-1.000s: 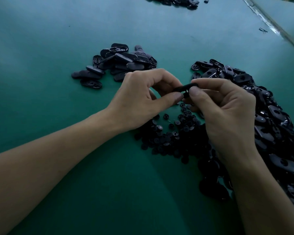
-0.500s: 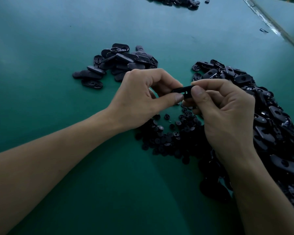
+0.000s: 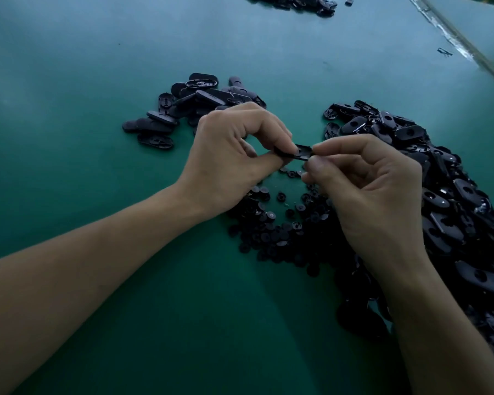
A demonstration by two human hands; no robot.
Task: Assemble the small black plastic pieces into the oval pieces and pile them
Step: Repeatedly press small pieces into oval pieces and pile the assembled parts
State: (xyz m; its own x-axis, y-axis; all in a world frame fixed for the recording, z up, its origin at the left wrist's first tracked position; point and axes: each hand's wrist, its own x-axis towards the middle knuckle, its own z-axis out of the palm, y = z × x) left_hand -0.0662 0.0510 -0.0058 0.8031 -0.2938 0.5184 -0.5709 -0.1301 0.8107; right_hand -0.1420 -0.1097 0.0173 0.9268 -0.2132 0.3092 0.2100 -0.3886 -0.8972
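Left hand [image 3: 234,155] and right hand [image 3: 368,195] are pinching, grips closed, the 9 and 3 o'clock ends of one black oval plastic piece [image 3: 300,153] above the green counter [image 3: 97,81]; advisable: keeping it level while pressing the small black plastic piece, unseen here, squarely home.

left hand [image 3: 228,155]: bare | right hand [image 3: 368,195]: bare, thumbnail [image 3: 315,164] cut short | left forearm [image 3: 97,252], right forearm [image 3: 439,337]: bare, uncovered to frame edge
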